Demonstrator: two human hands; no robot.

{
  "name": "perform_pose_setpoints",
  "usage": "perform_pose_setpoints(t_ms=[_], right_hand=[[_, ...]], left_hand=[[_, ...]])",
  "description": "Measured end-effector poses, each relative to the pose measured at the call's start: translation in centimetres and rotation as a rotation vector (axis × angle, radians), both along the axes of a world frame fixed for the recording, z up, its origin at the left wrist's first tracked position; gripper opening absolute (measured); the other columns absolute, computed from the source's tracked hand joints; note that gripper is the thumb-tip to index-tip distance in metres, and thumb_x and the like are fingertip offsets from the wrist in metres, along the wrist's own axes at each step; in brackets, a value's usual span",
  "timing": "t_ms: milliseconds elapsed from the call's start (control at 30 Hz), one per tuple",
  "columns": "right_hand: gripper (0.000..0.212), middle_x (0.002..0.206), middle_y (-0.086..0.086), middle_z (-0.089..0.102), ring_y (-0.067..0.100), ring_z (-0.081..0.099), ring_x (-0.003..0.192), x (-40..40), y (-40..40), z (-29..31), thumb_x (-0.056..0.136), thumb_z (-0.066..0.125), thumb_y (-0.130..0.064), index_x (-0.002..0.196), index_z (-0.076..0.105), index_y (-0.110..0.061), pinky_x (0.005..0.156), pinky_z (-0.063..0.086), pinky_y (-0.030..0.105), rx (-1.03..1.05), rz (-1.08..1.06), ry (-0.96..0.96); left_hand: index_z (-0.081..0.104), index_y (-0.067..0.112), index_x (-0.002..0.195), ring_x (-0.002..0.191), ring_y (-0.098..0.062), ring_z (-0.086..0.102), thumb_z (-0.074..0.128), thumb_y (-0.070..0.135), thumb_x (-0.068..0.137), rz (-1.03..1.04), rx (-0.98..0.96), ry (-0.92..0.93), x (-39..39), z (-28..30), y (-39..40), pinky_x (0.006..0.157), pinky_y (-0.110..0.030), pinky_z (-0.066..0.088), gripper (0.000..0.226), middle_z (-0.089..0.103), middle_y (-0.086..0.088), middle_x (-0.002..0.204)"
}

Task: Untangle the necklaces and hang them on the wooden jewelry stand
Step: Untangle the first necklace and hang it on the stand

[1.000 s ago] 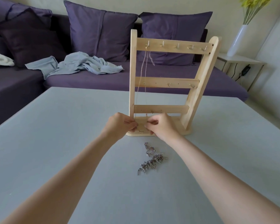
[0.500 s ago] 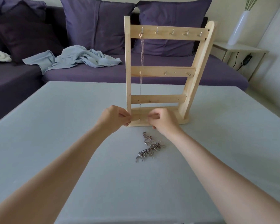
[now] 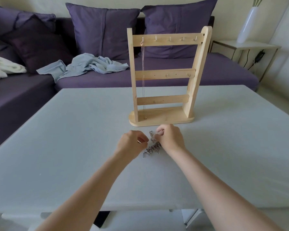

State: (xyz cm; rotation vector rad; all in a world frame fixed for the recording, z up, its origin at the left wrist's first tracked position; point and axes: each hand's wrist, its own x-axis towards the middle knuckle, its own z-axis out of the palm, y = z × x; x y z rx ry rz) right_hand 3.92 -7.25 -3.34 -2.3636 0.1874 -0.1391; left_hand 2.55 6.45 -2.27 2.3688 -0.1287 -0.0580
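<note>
A wooden jewelry stand (image 3: 163,74) with three hook rails stands upright on the grey table (image 3: 73,130). A thin rose-gold necklace (image 3: 143,72) hangs straight down from the leftmost top hook to the stand's base. In front of the stand lies a silver chunky chain (image 3: 151,149) in a tangled heap. My right hand (image 3: 170,139) pinches the far end of that chain, lifting it slightly. My left hand (image 3: 132,144) is just left of the heap, fingers curled with thumb and forefinger together; whether it holds a link is unclear.
Behind the table runs a purple sofa (image 3: 157,77) with cushions, a crumpled pale blue cloth (image 3: 90,65) and a white blanket (image 3: 3,67). A white vase (image 3: 247,25) stands on a side table (image 3: 250,45) at the right. The table's near edge is at the bottom.
Both hands drew back from the stand's base to the silver chain heap. The thin necklace now hangs free and straight. The view pulled back from the stand.
</note>
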Motion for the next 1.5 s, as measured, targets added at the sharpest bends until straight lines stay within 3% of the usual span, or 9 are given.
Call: perform_pose_setpoints(t_ms=[167,267,400,500,600,867,1067,1300,1500], right_hand=[[0.016,0.090,0.006,0.069,0.027,0.062,0.086,1.1,0.9,0.0,0.080,0.057,-0.006,0.082,0.072,-0.012,0.065,0.041,0.026,-0.119,0.023,0.003],[0.011,0.075,0.002,0.068,0.015,0.060,0.070,1.3,0.4,0.9,0.080,0.064,-0.010,0.073,0.071,-0.011,0.060,0.045,0.018,0.092,0.007,-0.003],[0.017,0.064,-0.001,0.064,0.011,0.052,0.059,0.1,-0.2,3.4,0.081,0.064,-0.008,0.065,0.065,-0.015,0.055,0.040,0.016,0.530,0.033,0.011],[0.012,0.066,0.000,0.066,0.008,0.054,0.057,-1.3,-0.4,5.3,0.083,0.065,-0.008,0.072,0.066,-0.013,0.051,0.040,0.014,0.590,0.135,-0.022],[0.011,0.062,-0.001,0.065,0.005,0.051,0.055,-2.9,-0.9,6.1,0.083,0.066,-0.010,0.073,0.069,-0.011,0.051,0.039,0.014,0.608,0.181,-0.071],[0.019,0.068,0.003,0.065,0.009,0.052,0.060,-4.4,-2.1,5.9,0.091,0.055,-0.006,0.081,0.071,-0.004,0.054,0.040,0.014,0.659,0.222,0.074],[0.018,0.072,0.001,0.067,0.007,0.055,0.065,-4.4,-3.9,6.4,0.081,0.064,0.003,0.078,0.070,-0.014,0.056,0.042,0.010,0.619,0.169,0.050],[0.015,0.074,0.004,0.065,0.007,0.055,0.064,-3.6,-4.0,6.2,0.080,0.067,0.002,0.081,0.066,-0.013,0.056,0.043,0.013,0.660,0.132,0.048],[0.013,0.073,0.006,0.061,0.012,0.054,0.061,-3.7,-4.2,6.3,0.079,0.068,0.000,0.087,0.064,-0.010,0.059,0.043,0.021,0.780,0.070,0.094]], left_hand=[[0.070,0.012,0.099,0.080,-0.012,0.057,0.060,0.008,0.086,0.033,-0.001,0.001,1.3,-0.6,0.4,0.048,-0.006,0.036,0.017,0.063,0.002,0.087],[0.069,0.010,0.100,0.082,-0.012,0.059,0.058,0.005,0.087,0.034,-0.041,-0.069,1.5,-0.8,-0.4,0.061,-0.014,0.041,0.017,0.066,0.000,0.092],[0.066,0.014,0.098,0.081,-0.008,0.058,0.051,-0.001,0.090,0.071,-0.337,-0.150,1.0,0.7,-1.1,0.072,-0.016,0.048,0.023,0.063,0.010,0.092],[0.063,0.020,0.090,0.074,-0.001,0.061,0.044,-0.004,0.092,0.001,-0.638,-0.035,-0.2,3.1,-1.5,0.067,-0.014,0.052,0.031,0.065,0.006,0.084],[0.064,0.016,0.093,0.077,-0.009,0.063,0.047,-0.004,0.092,-0.074,-0.720,0.086,-1.1,4.8,-1.2,0.072,-0.015,0.053,0.026,0.069,-0.005,0.087],[0.062,0.011,0.091,0.070,-0.019,0.052,0.057,-0.006,0.086,-0.063,-0.652,0.165,-1.8,4.8,-1.8,0.078,-0.026,0.050,0.018,0.065,-0.008,0.079],[0.064,0.016,0.092,0.058,0.002,0.057,0.062,-0.005,0.083,-0.145,-0.540,0.123,-1.2,5.1,-2.8,0.065,-0.014,0.046,0.023,0.067,0.005,0.081],[0.065,0.020,0.087,0.058,0.002,0.056,0.062,-0.003,0.084,-0.107,-0.565,0.139,-0.6,4.7,-3.1,0.071,-0.021,0.046,0.023,0.066,0.007,0.077],[0.066,0.022,0.074,0.056,0.006,0.058,0.068,0.005,0.082,-0.187,-0.387,-0.087,-0.8,5.0,-2.9,0.057,-0.006,0.043,0.019,0.065,0.012,0.068]])
